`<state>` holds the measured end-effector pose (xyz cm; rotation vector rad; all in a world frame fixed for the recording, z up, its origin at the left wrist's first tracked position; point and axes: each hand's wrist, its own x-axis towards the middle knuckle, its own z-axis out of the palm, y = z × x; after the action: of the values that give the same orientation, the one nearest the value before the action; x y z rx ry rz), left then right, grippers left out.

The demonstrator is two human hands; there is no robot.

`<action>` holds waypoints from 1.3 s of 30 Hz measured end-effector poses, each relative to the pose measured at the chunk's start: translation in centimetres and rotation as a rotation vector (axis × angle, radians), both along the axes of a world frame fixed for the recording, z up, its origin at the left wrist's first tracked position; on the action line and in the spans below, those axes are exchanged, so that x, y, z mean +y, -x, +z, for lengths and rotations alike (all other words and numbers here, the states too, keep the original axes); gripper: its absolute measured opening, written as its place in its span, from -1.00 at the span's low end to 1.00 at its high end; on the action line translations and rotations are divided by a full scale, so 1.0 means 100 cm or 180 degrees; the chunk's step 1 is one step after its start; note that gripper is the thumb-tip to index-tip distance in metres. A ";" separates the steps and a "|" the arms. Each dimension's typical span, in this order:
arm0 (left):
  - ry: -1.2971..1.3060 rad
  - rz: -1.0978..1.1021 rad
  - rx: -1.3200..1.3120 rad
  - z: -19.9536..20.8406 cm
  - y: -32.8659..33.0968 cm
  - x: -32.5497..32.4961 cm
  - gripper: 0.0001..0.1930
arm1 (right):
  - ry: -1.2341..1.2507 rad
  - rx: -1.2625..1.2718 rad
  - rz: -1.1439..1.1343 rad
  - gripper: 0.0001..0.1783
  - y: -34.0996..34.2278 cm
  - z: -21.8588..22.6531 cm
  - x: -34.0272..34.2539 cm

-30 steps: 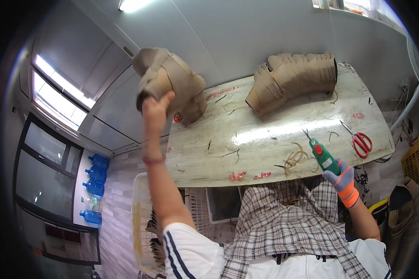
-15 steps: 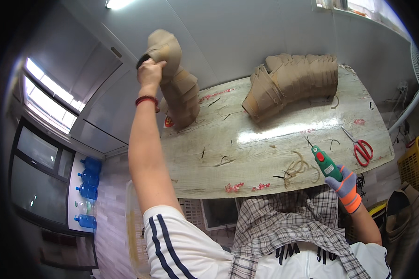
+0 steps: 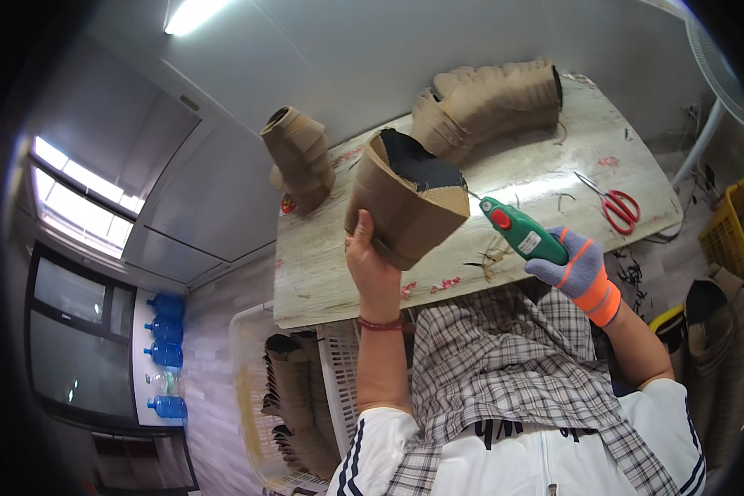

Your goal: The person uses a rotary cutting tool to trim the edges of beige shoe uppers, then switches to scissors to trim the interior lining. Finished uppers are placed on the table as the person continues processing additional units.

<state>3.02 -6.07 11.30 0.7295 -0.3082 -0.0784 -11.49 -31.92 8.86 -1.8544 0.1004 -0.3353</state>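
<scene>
My bare left hand [image 3: 374,263], with a red bracelet at the wrist, grips a tan shoe upper [image 3: 405,213] above the table. Its black lining faces up in the opening. A grey and orange glove covers my right hand [image 3: 577,269], which is closed around a green handheld tool [image 3: 525,233] with a red button. The tool's thin metal tip is close to the upper's right edge; I cannot tell if they touch. Behind the upper lies a long nested stack of tan shoe uppers [image 3: 496,107]. A shorter stack [image 3: 300,157] stands at the table's far left.
Red-handled scissors [image 3: 618,211] lie at the right of the pale wooden table [image 3: 318,277], among thin scraps. White crates [image 3: 252,372] with more uppers stand below left. A yellow basket [image 3: 734,219], a fan [image 3: 723,70] and further uppers [image 3: 707,326] are at the right.
My left hand has taken a shoe upper off the far left stack and brought it nearer, to the middle. My right hand has moved left and up with the tool toward it.
</scene>
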 end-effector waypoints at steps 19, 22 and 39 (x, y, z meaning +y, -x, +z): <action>-0.2250 0.0946 -0.1315 -0.049 0.050 -0.044 -0.83 | -0.0262 0.0343 -0.0221 -0.41 0.016 -0.004 -0.004; -0.2783 0.0976 -0.2012 -0.055 0.048 -0.042 -0.82 | -0.0317 0.0231 -0.0255 -0.45 0.009 -0.012 -0.009; -0.0553 -0.0012 0.0113 -0.024 0.039 -0.014 -0.62 | 0.0118 -0.0094 -0.0567 -0.45 -0.004 -0.033 -0.048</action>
<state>-0.93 -7.48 8.87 0.8987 -0.2709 -0.1228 -11.04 -36.70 5.59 -1.8809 0.2415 -0.4905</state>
